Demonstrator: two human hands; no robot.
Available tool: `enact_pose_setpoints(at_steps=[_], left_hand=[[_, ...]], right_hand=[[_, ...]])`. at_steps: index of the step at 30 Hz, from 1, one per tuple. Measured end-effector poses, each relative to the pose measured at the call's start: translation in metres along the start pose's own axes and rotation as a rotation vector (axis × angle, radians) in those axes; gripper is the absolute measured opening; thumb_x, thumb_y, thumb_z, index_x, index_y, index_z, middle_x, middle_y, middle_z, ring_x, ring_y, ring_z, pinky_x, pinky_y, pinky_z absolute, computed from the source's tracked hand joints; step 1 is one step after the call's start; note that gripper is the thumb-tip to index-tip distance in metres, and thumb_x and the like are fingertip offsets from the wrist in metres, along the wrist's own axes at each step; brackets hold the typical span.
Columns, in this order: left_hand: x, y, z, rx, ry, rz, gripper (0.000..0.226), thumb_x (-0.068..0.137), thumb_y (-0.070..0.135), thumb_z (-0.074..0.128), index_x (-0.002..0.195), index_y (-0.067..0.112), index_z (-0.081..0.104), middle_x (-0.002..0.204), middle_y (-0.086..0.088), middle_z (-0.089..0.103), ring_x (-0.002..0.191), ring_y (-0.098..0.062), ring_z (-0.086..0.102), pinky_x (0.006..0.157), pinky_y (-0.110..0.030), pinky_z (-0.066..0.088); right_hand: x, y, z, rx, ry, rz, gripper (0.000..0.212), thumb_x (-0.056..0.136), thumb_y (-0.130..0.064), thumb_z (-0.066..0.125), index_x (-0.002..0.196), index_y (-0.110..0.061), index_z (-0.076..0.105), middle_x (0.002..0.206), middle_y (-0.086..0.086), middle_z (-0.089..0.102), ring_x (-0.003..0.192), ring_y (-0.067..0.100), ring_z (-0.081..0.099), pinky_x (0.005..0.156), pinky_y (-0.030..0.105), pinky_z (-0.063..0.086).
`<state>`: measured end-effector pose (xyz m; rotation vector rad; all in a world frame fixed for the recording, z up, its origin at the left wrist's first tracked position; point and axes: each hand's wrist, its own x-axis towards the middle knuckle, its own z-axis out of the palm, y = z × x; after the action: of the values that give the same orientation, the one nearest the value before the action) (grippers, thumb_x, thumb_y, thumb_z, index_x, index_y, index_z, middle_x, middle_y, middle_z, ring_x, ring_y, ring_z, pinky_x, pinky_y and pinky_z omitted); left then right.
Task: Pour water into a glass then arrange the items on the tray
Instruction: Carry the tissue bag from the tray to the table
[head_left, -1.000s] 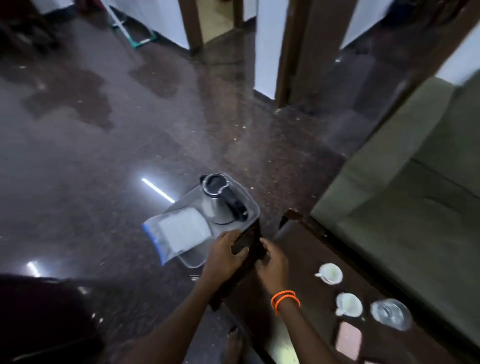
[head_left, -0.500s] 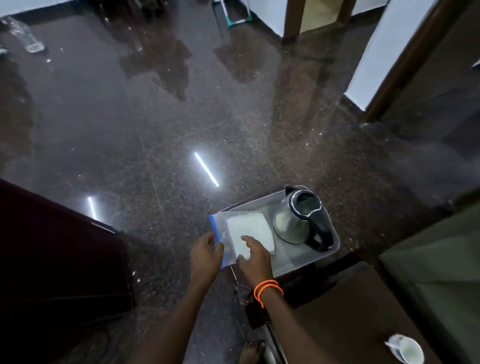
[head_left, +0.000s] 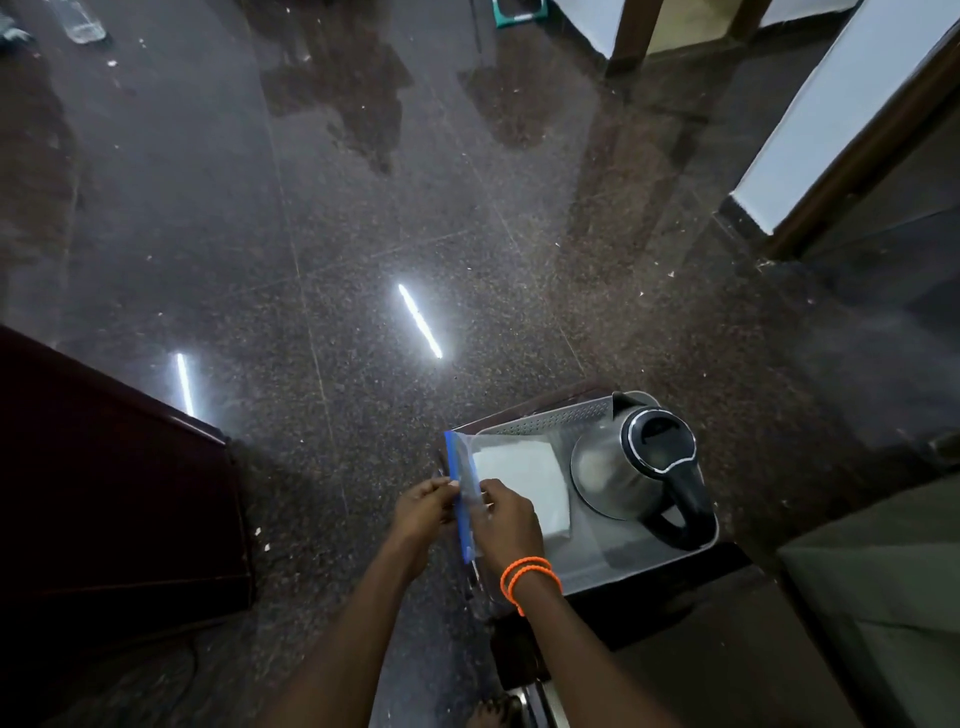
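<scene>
Both hands pinch the blue zip strip of a clear plastic zip bag (head_left: 470, 486): left hand (head_left: 422, 508) outside the strip, right hand (head_left: 508, 515) on the bag side, likely to open or seal it. The bag, holding a flat white folded sheet (head_left: 524, 483), overhangs the left edge of the grey perforated tray (head_left: 550, 418). A rounded steel electric kettle (head_left: 631, 465) stands at the tray's right end.

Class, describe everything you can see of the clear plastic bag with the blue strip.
The plastic bag is clear and flimsy, with a blue zip strip along its left end. A flat white square lies inside. It lies across the grey tray, its blue end overhanging the tray's left edge, beside the steel kettle. The left hand and right hand pinch it at the blue strip.
</scene>
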<state>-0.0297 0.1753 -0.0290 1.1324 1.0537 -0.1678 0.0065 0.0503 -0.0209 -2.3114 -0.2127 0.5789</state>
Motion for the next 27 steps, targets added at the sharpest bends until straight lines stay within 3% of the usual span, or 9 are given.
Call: enact_pose_setpoints(at_steps=[2,6,9,12,16,18,20,23,27], left_hand=[[-0.004,0.003,-0.001,0.001,-0.040,0.001,0.010,0.095,0.008,0.066,0.101,0.005,0.073,0.081,-0.010,0.078,0.061,-0.012,0.072,0.054,-0.023,0.057],[-0.018,0.014,-0.004,-0.164,-0.193,-0.093,0.024,0.083,0.007,0.053,0.086,0.014,0.076,0.095,-0.011,0.077,0.090,-0.024,0.071,0.085,-0.040,0.057],[-0.039,0.026,0.003,-0.211,-0.260,-0.193,0.028,0.068,0.012,0.048,0.078,0.015,0.074,0.096,-0.012,0.078,0.092,-0.024,0.075,0.082,-0.038,0.056],[-0.060,0.041,0.018,-0.187,-0.289,-0.270,0.036,0.068,0.016,0.046,0.091,0.006,0.072,0.097,-0.018,0.078,0.086,-0.030,0.077,0.079,-0.038,0.059],[-0.087,0.064,0.041,-0.329,-0.440,-0.261,0.050,0.103,0.031,0.037,0.131,-0.003,0.061,0.111,-0.029,0.073,0.089,-0.042,0.075,0.077,-0.050,0.064],[-0.096,0.076,0.048,-0.449,-0.560,-0.235,0.054,0.108,0.038,0.034,0.145,0.002,0.053,0.136,-0.027,0.063,0.113,-0.046,0.067,0.099,-0.064,0.053],[-0.107,0.087,0.058,-0.480,-0.681,-0.227,0.064,0.107,0.054,0.036,0.152,0.009,0.047,0.153,-0.022,0.050,0.133,-0.044,0.054,0.116,-0.063,0.037],[-0.128,0.096,0.077,-0.422,-0.834,-0.169,0.075,0.100,0.069,0.040,0.151,0.015,0.050,0.151,-0.019,0.053,0.140,-0.039,0.051,0.111,-0.056,0.044],[-0.158,0.089,0.110,-0.176,-0.904,-0.135,0.054,0.087,0.027,0.079,0.133,0.003,0.066,0.130,-0.023,0.069,0.117,-0.038,0.069,0.092,-0.049,0.059]], right_hand=[[0.001,-0.002,-0.010,-0.021,0.036,0.004,0.009,0.089,-0.016,0.057,0.089,-0.014,0.066,0.090,0.011,0.073,0.089,0.038,0.066,0.069,0.042,0.053],[0.004,-0.022,-0.053,-0.011,0.123,-0.032,0.024,0.083,-0.003,0.056,0.093,-0.016,0.073,0.090,0.011,0.075,0.089,0.035,0.067,0.069,0.037,0.049],[0.001,-0.043,-0.098,0.001,0.124,-0.090,0.025,0.083,-0.004,0.057,0.093,-0.018,0.075,0.088,0.008,0.075,0.086,0.029,0.068,0.071,0.036,0.051],[-0.011,-0.063,-0.152,0.006,0.067,-0.241,0.023,0.084,0.000,0.060,0.090,-0.015,0.076,0.082,0.008,0.074,0.080,0.024,0.067,0.074,0.039,0.055],[-0.052,-0.084,-0.229,-0.041,-0.011,-0.502,0.022,0.087,0.003,0.064,0.091,-0.014,0.078,0.093,0.001,0.077,0.087,0.013,0.069,0.082,0.029,0.052],[-0.078,-0.089,-0.267,-0.048,-0.013,-0.612,0.024,0.086,0.006,0.064,0.086,-0.013,0.077,0.092,-0.002,0.078,0.089,0.009,0.071,0.086,0.026,0.053],[-0.103,-0.086,-0.302,-0.069,0.028,-0.707,0.027,0.078,0.014,0.066,0.078,-0.011,0.076,0.091,0.000,0.079,0.090,0.009,0.074,0.088,0.023,0.053],[-0.138,-0.063,-0.343,-0.106,0.155,-0.725,0.028,0.067,0.017,0.071,0.069,-0.011,0.075,0.094,0.001,0.080,0.099,0.010,0.072,0.097,0.012,0.043],[-0.181,0.000,-0.359,-0.086,0.396,-0.574,0.027,0.062,0.009,0.067,0.073,-0.014,0.078,0.109,0.003,0.077,0.108,0.023,0.068,0.100,0.041,0.050]])
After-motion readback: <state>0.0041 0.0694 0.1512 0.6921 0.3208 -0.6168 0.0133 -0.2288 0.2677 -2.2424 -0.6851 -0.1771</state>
